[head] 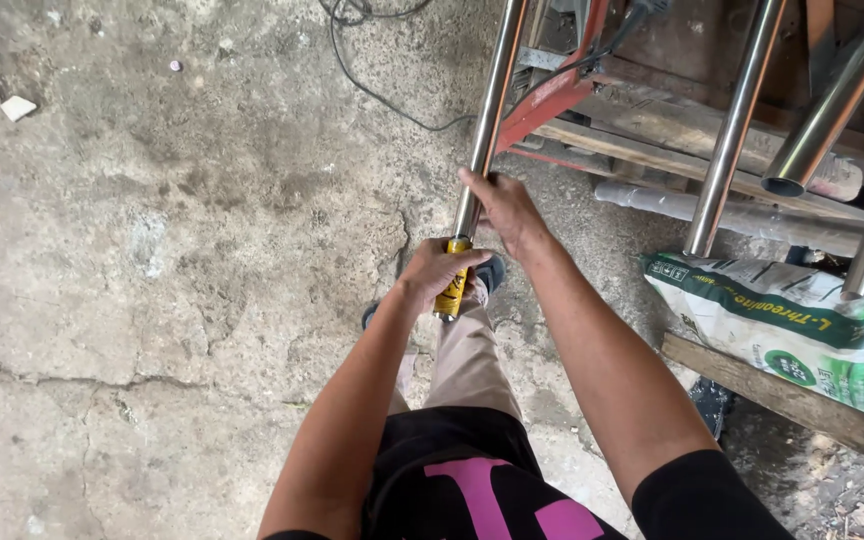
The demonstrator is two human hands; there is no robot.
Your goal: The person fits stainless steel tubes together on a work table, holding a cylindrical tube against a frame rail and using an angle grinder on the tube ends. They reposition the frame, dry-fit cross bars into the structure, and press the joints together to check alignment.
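A long shiny steel pipe [492, 100] runs from the top of the view down toward my legs. My right hand [507, 208] grips this pipe partway along it. Just below, my left hand [439, 270] is closed around the pipe's lower end, where a yellow printed sleeve or tape [451, 293] wraps it. The pipe's very tip is hidden behind my left hand and my beige trouser leg [467, 355]. A dark shoe [490, 272] shows beside the yellow part.
Cracked concrete floor [172, 250] fills the left. Several more steel pipes [732, 130] lean at the right over wooden planks [792, 400] and a red metal frame [552, 95]. A green-and-white sack [802, 320] lies at the right. A black cable [372, 90] trails at the top.
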